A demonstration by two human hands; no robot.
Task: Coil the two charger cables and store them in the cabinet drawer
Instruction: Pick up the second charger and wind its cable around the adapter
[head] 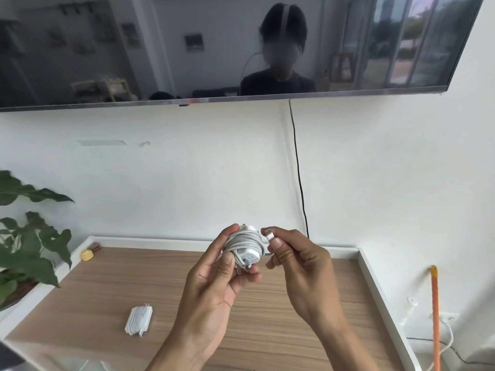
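Right now I'm seeing the left hand (214, 277) curling, fingers closed around a white charger (245, 249) wrapped in its cable, above the wood-grain cabinet top (107, 285). My right hand (300, 266) is pinching the cable's connector end (268, 235) between thumb and forefinger. No readable writing. Farther left, a second coiled charger (138, 319) is lying flat on the top.
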